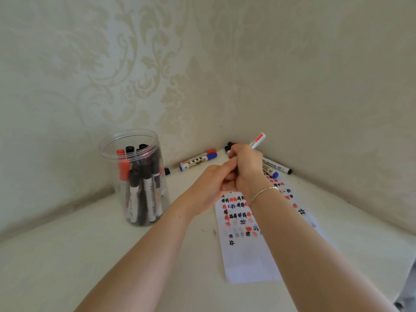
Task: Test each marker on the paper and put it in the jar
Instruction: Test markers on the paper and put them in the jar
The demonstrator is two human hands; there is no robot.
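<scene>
Pale damask wallpaper closes in a corner, and a cream surface (67, 255) fills it. The right hand (246, 167) is curled around a marker (257, 140) whose white barrel sticks up and to the right, away from the person, long axis tilted toward the right wall. The left hand (211, 185) meets it from the left, fingertips curled in against the marker's lower end; the cap is hidden between the hands, so whether it is on or off cannot be told. Directly below and toward the person lies the paper (245, 255), a narrow strip already covered with red, blue and black hash marks, its near end bare. The jar (135, 176), clear plastic and holding many upright markers, stands to the left, nearer the left hand. Loose markers remain in the corner: a red and a blue one (198, 161) beyond the left hand, others (276, 168) beyond the right wrist. Judging by this, the coming stroke needs the tip turned downward onto the paper.
</scene>
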